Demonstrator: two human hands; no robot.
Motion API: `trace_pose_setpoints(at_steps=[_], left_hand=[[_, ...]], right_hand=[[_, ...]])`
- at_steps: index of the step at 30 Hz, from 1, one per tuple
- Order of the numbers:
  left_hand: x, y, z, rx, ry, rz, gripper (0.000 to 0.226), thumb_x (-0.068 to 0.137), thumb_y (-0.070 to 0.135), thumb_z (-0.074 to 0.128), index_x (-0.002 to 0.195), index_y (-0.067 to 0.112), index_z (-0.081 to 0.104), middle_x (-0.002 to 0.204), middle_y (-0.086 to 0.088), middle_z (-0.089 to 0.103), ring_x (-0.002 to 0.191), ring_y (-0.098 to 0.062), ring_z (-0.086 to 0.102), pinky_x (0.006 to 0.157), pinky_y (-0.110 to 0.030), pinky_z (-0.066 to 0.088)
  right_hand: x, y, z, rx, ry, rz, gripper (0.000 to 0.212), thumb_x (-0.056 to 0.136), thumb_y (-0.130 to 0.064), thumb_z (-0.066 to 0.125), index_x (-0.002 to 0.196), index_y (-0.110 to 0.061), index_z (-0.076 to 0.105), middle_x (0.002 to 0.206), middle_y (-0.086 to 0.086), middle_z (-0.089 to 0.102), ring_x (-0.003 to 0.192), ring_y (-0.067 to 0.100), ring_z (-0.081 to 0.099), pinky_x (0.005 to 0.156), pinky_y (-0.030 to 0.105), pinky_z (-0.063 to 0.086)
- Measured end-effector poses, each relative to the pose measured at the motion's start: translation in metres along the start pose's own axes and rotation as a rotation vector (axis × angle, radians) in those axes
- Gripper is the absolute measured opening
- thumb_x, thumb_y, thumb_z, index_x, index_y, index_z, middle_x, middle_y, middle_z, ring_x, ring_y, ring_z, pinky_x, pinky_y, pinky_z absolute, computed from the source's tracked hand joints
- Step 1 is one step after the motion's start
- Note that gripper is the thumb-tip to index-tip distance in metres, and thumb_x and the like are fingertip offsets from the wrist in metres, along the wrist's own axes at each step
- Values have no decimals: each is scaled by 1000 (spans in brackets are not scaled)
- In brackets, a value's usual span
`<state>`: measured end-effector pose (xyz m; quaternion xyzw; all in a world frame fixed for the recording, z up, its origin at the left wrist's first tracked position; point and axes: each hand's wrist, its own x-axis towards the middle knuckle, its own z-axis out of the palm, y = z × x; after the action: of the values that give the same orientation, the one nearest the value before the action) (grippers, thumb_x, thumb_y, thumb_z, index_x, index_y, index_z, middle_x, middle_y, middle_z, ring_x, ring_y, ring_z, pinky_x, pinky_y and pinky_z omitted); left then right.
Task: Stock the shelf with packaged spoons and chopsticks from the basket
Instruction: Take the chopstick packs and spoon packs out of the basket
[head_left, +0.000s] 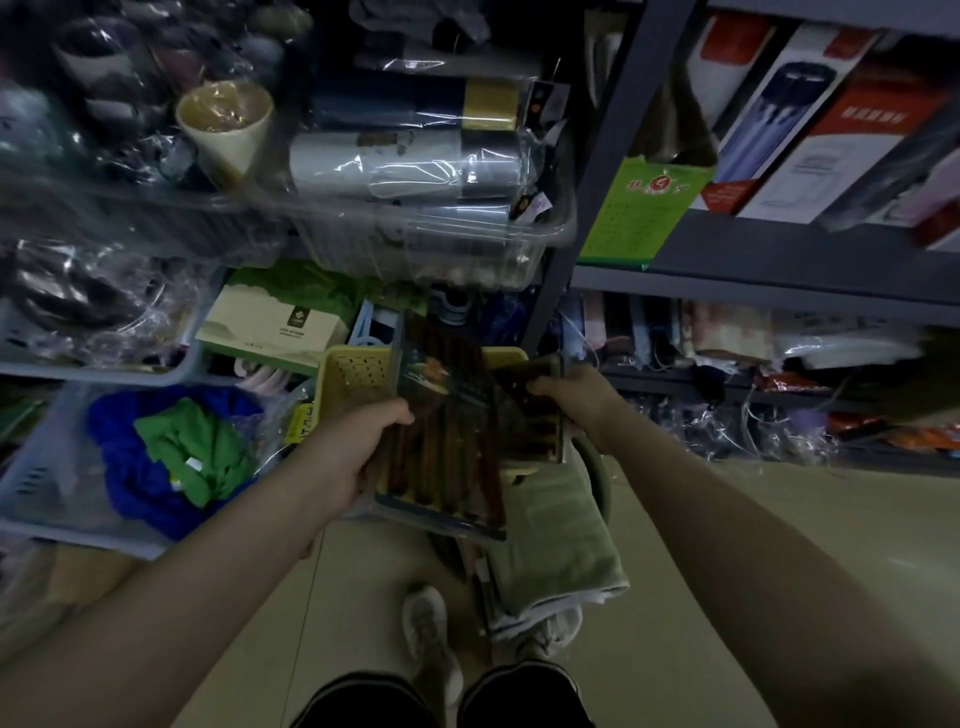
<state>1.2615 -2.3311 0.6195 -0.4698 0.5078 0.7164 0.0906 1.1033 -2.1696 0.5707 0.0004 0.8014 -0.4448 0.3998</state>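
Left hand (363, 441) grips big chopstick pack (447, 441) by its edge, right hand (576, 402) clutches a smaller pack (540, 415) — both lifted over yellow basket (353, 374), prob. ready for shelving.

Flat clear pack of dark-brown chopsticks (447, 441) — tilted above yellow perforated basket (356, 371) — second pack (543, 415) alongside.

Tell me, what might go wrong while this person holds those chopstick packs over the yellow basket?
1. The left hand grips only one edge of the long chopstick pack, so its slick wrapping could slip and the pack tip down.
2. The right hand holds a second pack that overlaps the first; they may snag on each other.
3. The yellow basket sits in a crowded spot by the green towel, so a dropped pack could miss it.
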Motion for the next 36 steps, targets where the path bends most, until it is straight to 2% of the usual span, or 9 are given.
trace_pose_setpoints(at_steps=[3, 6, 9, 12, 15, 20, 26, 30, 36], left_hand=[[-5, -2, -12, -30, 2, 81, 11, 85, 12, 50, 78, 15, 57, 72, -10, 61, 67, -24, 57, 58, -29, 44], [-9, -14, -5, -226, -114, -46, 15, 87, 15, 46, 91, 11, 60, 72, -10, 70, 77, -27, 62, 62, -35, 45], [-5, -30, 21, -371, -178, -112, 28, 86, 11, 50, 112, 4, 58, 96, -12, 72, 86, -24, 69, 65, -38, 55], [-16, -40, 63, -401, -232, -104, 15, 89, 4, 47, 102, 4, 55, 85, -10, 67, 65, -18, 69, 49, -27, 55], [-28, -45, 108, -406, -312, -114, 14, 89, 3, 48, 98, 5, 58, 91, -10, 65, 79, -20, 64, 57, -31, 56], [-37, -44, 199, -463, -435, -69, 14, 90, 5, 46, 93, 7, 60, 75, -7, 74, 70, -18, 71, 69, -30, 58], [-73, -61, 344, -292, -560, 183, 27, 90, 7, 44, 113, 17, 56, 102, -4, 65, 88, -17, 64, 74, -31, 55], [-102, -52, 430, -200, -606, 377, 41, 90, 6, 45, 130, 13, 47, 126, -10, 55, 112, -27, 54, 94, -45, 43], [-146, 10, 535, -99, -613, 730, 43, 88, 5, 50, 130, 14, 47, 95, 9, 68, 88, -8, 63, 88, -32, 49]], right_hand=[[-31, -21, -13, -67, 149, -224, 7, 85, -11, 62, 82, -8, 67, 73, 0, 63, 70, 14, 61, 57, 13, 48], [-70, -24, -46, -9, 234, -339, 8, 85, -14, 62, 78, -11, 66, 75, 0, 65, 71, 14, 62, 66, 22, 50], [-97, -4, -89, 343, 344, -320, 4, 86, -11, 60, 84, -11, 63, 83, 7, 67, 77, 22, 66, 72, 32, 53], [-114, 32, -126, 700, 410, -178, 15, 88, -16, 53, 96, -6, 61, 73, 6, 74, 65, 23, 72, 67, 35, 53], [-131, 73, -159, 961, 387, -43, 25, 90, -25, 43, 91, -12, 64, 68, 4, 76, 59, 22, 73, 61, 34, 57], [-157, 131, -233, 1198, 515, -126, 24, 89, -25, 43, 96, -14, 64, 79, 7, 76, 65, 24, 74, 57, 33, 59], [-193, 178, -354, 1342, 588, -258, 28, 76, -17, 51, 101, -15, 63, 113, 11, 65, 100, 32, 63, 91, 47, 50], [-226, 193, -439, 1436, 655, -372, 66, 52, -25, 60, 117, -14, 61, 128, 13, 61, 116, 35, 58, 102, 53, 41], [-230, 162, -549, 1530, 570, -611, 26, 74, -21, 52, 97, -16, 63, 80, 5, 75, 78, 26, 71, 86, 40, 54]])
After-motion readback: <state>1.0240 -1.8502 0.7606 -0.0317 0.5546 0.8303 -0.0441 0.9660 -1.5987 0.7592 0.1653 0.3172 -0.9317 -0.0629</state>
